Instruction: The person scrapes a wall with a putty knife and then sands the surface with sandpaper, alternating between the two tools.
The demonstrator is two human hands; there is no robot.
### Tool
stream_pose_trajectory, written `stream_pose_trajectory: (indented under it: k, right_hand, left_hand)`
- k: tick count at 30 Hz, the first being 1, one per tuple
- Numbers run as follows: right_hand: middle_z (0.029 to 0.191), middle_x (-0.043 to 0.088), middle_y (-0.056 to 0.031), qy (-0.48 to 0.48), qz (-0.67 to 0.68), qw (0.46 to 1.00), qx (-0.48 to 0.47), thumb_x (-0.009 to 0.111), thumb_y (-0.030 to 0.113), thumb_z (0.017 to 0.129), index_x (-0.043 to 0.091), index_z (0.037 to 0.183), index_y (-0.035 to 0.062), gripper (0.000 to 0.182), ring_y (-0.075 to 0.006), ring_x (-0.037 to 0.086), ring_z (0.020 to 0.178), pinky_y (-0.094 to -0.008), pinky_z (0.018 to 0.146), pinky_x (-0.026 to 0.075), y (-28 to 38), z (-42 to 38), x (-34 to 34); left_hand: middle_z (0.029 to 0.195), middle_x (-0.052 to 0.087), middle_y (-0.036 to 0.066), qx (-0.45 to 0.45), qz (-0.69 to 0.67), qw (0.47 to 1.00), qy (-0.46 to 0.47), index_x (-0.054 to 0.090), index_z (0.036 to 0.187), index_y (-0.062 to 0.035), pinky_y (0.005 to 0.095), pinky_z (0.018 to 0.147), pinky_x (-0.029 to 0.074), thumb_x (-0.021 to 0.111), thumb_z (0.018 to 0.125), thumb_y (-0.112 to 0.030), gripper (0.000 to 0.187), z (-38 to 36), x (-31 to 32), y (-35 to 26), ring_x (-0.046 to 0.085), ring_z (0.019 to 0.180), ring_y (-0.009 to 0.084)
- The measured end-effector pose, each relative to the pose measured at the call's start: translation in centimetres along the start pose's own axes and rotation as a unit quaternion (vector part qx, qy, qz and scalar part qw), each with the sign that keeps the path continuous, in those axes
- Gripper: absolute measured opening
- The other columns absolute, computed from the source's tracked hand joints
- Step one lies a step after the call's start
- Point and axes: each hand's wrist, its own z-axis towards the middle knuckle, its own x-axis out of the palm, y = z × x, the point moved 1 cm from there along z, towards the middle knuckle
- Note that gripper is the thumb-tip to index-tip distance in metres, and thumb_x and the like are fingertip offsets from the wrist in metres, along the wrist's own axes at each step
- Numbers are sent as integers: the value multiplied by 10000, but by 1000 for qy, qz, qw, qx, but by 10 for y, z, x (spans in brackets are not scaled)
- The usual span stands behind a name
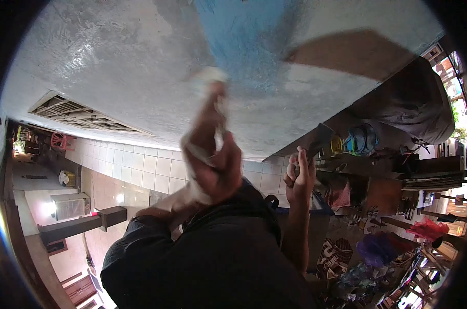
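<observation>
The pale thing [213,76] could slip loose, I judge: it sits at the far end of the left hand [213,170], and the blur there suggests a quick stroke, which leaves a small hold little margin. The wall [141,62] looks patchy and rough, so a snag could twist the thing or bring the knuckles against the surface. A stroke swung too far left could catch the slats of the vent grille [84,114]; one carried down could knock the ledge above the white tiles [141,162].

The pale thing lies just past the left fingertips, on the far side of the hand, near the lower end of the blue patch [243,31]. The left hand appears closed around it, though its shape and whether it touches the wall are too blurred to tell. The right hand [301,175] is to the right and apart, fingers curled and one raised. A dark flat blade [323,138] shows just beside its fingertips; whether the hand grips it, I cannot tell. Farther right are blue and yellow containers [361,139].
</observation>
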Motion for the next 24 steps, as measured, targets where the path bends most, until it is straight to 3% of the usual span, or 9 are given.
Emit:
stream_pose_trajectory:
  k: [1, 2, 4, 5, 6, 8, 9, 19, 24]
  right_hand:
    - [792, 494, -6, 9, 2, 1000, 4, 544, 268, 931, 513, 1122, 89, 264, -44, 317, 444, -202, 380, 191, -5, 3, -4]
    - [796, 497, -8, 3, -2, 1000, 17, 550, 270, 928, 518, 1106, 90, 255, -45, 320, 447, -202, 381, 192, -9, 4, -5]
    - [804, 503, -10, -4, -13, 999, 45, 560, 273, 922, 528, 1075, 91, 240, -45, 325, 451, -203, 383, 196, -15, 5, -4]
    - [797, 504, -11, -2, -20, 998, 55, 572, 277, 915, 535, 1060, 94, 236, -44, 332, 455, -205, 384, 199, -17, 5, -3]
    - [795, 504, -11, -4, -29, 997, 67, 572, 276, 915, 535, 1059, 95, 234, -44, 333, 456, -205, 385, 202, -20, 4, -2]
    - [791, 505, -13, -8, -47, 995, 89, 572, 273, 916, 534, 1056, 96, 229, -44, 335, 457, -205, 385, 207, -23, 4, -2]
    - [793, 509, -21, -5, -57, 995, 78, 569, 267, 918, 528, 1065, 96, 229, -42, 329, 447, -205, 377, 207, -25, 2, -4]
    - [780, 532, -36, -54, -172, 972, 147, 570, 256, 911, 476, 970, 60, 225, -32, 299, 371, -218, 320, 196, -58, 17, -45]
    - [759, 547, -30, -48, -243, 955, 163, 574, 262, 905, 486, 982, 57, 236, -42, 324, 383, -209, 319, 220, -79, 25, -70]
  left_hand:
    - [1415, 278, 289, 54, 83, 995, -12, 335, 1325, 88, 486, 1094, 176, 405, 837, 55, 494, 6, -13, 6, 233, 1341, 391]
    - [1430, 225, 306, 85, 58, 991, -81, 347, 1314, 82, 542, 1102, 114, 358, 836, 54, 479, 13, -6, 18, 143, 1361, 439]
    - [1445, 185, 304, 56, 250, 966, -38, 340, 1339, 57, 576, 1092, 85, 435, 859, 14, 491, 30, -8, 36, 96, 1366, 446]
    - [1463, 144, 288, 101, 333, 937, -25, 262, 1397, 23, 593, 1087, 43, 491, 900, -113, 563, 36, 1, 57, 43, 1369, 450]
    - [1468, 126, 288, 25, 329, 943, -54, 213, 1414, 26, 621, 1067, -17, 487, 924, -277, 638, 40, 17, 77, 5, 1362, 474]
    - [1479, -26, 290, 59, 407, 909, -69, 67, 1444, 10, 621, 1054, -57, 475, 933, -253, 705, 23, 42, 108, -76, 1353, 481]
    - [1476, -46, 297, 35, 411, 910, -50, 50, 1444, 9, 631, 1034, -97, 461, 930, -331, 741, 18, 46, 107, -96, 1341, 505]
    - [1487, 6, 278, 27, 410, 909, -72, 113, 1454, -26, 601, 1024, -147, 370, 957, -331, 636, 30, 38, 94, -102, 1361, 458]
    - [1490, 31, 258, 74, 406, 905, -106, 146, 1439, -1, 618, 1007, -165, 323, 952, -375, 639, 55, 25, 89, -80, 1365, 452]
